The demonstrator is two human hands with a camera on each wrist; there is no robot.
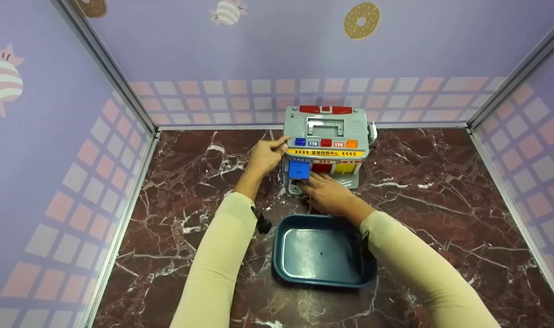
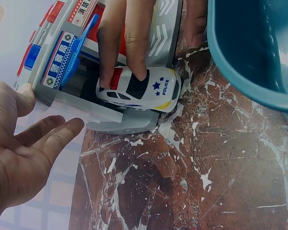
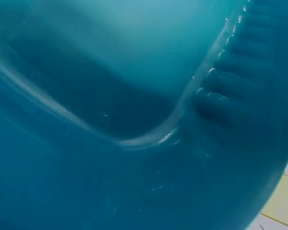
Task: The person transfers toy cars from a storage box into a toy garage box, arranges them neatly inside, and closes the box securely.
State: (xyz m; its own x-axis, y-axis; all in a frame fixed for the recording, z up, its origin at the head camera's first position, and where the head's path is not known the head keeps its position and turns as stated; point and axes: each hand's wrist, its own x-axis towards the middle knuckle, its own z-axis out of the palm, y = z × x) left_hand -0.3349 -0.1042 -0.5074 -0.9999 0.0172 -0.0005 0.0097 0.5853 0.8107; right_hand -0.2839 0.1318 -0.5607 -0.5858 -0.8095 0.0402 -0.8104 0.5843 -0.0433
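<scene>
A white toy police car sits partly inside the left doorway of a grey toy emergency station, its bonnet pointing out. A blue door flap is raised over that doorway. My right hand reaches in from the right, with straight fingers resting on the car's roof and windscreen. At the station's left front roof corner, my left hand touches the edge with thumb and forefinger while its other fingers extend free. The right wrist view does not show the right hand.
A dark teal plastic basin stands on the marbled surface in front of the station, under the right wrist. Red and yellow doors are beside the blue one. Patterned panels enclose the back and sides.
</scene>
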